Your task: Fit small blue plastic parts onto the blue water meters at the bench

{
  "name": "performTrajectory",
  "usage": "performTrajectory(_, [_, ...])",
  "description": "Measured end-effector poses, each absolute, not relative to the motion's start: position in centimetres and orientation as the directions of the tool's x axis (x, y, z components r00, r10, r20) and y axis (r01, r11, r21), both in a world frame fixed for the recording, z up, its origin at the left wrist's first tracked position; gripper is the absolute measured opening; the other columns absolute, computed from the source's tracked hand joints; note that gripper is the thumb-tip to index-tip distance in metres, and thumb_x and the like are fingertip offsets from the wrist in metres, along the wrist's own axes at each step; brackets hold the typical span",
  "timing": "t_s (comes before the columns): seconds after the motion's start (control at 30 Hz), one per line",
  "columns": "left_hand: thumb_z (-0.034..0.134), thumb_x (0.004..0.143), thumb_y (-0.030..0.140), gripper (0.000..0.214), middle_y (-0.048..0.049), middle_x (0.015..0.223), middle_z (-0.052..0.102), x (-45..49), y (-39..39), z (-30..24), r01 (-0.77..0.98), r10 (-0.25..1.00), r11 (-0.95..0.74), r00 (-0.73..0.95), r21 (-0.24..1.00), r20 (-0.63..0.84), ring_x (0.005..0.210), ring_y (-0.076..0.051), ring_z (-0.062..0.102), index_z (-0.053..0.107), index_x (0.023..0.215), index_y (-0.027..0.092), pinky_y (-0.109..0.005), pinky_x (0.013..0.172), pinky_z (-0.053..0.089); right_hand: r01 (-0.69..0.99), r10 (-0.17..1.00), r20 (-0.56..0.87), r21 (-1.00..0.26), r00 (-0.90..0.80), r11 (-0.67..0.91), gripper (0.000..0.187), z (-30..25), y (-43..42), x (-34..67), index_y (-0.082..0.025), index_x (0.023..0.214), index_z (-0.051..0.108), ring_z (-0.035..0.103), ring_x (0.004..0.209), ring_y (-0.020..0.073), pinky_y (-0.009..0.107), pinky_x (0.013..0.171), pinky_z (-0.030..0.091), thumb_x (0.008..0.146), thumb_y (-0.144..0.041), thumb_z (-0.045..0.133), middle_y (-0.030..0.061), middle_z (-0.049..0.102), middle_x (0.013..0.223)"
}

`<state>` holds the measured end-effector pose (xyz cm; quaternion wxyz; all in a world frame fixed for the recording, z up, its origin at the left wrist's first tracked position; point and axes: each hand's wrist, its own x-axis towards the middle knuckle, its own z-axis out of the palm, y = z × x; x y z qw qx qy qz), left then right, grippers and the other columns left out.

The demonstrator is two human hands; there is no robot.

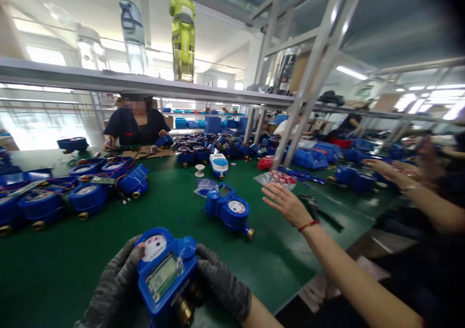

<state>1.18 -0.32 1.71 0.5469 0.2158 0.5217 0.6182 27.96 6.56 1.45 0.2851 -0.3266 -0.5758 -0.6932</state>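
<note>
I hold a blue water meter (165, 270) with a white dial and a small grey display in both gloved hands, just above the green table (54, 270). My left hand (112, 289) wraps its left side, thumb by the dial. My right hand (221, 282) grips its right side. A brass fitting shows under the meter. A second blue meter (229, 209) lies on the table just beyond.
A neighbour's bare arm with a red wrist string (290, 207) reaches over the table from the right; another hand (385, 170) stretches out further back. Rows of blue meters (87, 192) lie at left. A person in dark clothes (136, 122) sits opposite. Bottles (182, 37) stand on the shelf.
</note>
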Motion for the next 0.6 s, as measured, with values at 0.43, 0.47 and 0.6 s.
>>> performTrajectory(0.43, [0.078,0.071,0.053,0.061,-0.0038,0.118,0.068,1.7,-0.6,2.7,-0.405,0.852,0.231,-0.354,0.885,-0.385,0.102,-0.035,0.066,0.059,0.126,0.035,-0.039,0.072,0.062,-0.258,0.840,-0.098,-0.927,-0.534,-0.272,0.048,-2.1,4.3,23.6,-0.021,0.111,0.065,0.060,0.071,0.0163,0.029,0.067,0.049,0.072,-0.049,0.072,0.0003,0.065,0.080])
performTrajectory(0.47, [0.077,0.072,0.053,0.062,-0.0042,0.117,0.069,1.6,-0.6,2.6,-0.420,0.854,0.238,-0.338,0.876,-0.395,0.101,-0.037,0.066,0.058,0.128,0.035,-0.042,0.072,0.062,-0.259,0.839,-0.092,-0.928,-0.536,-0.268,0.048,-2.2,4.3,23.5,-0.021,0.112,0.064,0.060,0.073,0.0167,0.029,0.069,0.049,0.073,-0.049,0.072,0.0003,0.065,0.081])
performTrajectory(0.6, [0.079,0.066,0.060,0.074,-0.0067,0.115,0.069,0.6,-0.2,1.4,-0.379,0.842,0.268,-0.354,0.886,-0.407,0.100,-0.040,0.066,0.056,0.130,0.033,-0.046,0.070,0.062,-0.246,0.840,-0.117,-0.927,-0.530,-0.285,0.051,-2.8,4.5,23.3,-0.020,0.114,0.065,0.060,0.067,0.0155,0.027,0.064,0.048,0.072,-0.048,0.073,-0.0001,0.064,0.076])
